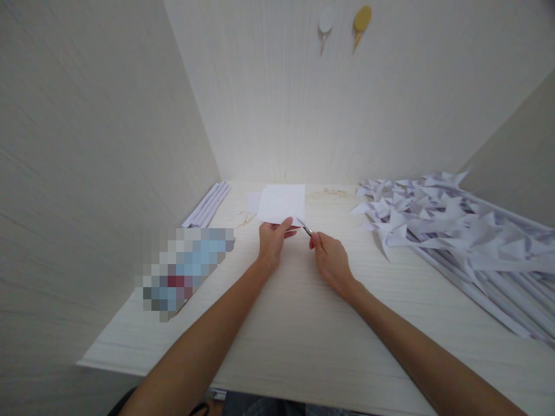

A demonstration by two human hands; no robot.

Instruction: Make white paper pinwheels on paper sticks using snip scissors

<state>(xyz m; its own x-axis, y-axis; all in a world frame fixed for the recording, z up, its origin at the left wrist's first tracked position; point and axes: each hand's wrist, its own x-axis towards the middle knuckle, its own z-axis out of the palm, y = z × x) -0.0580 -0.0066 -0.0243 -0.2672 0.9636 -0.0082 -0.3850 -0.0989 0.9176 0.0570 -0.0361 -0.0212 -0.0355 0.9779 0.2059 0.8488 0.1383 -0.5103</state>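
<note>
A white sheet of paper [282, 202] is held up over the table by my left hand [273, 240], thumb on top and fingers beneath its near edge. My right hand [332, 257] is closed around the handles of a pair of scissors [306, 229]. The scissor blades point up and left, at the near right corner of the sheet. Whether the blades have paper between them is too small to tell. Behind the held sheet, another piece of white paper [253, 202] lies on the table.
Many folded paper pinwheels [433, 214] with rolled paper sticks [468, 283] cover the right side. Several paper rolls [207, 205] lie at the back left, near a pixelated object [195, 266]. Thin sticks [247, 219] rest left of the sheet. Two hooks [362, 20] hang on the wall.
</note>
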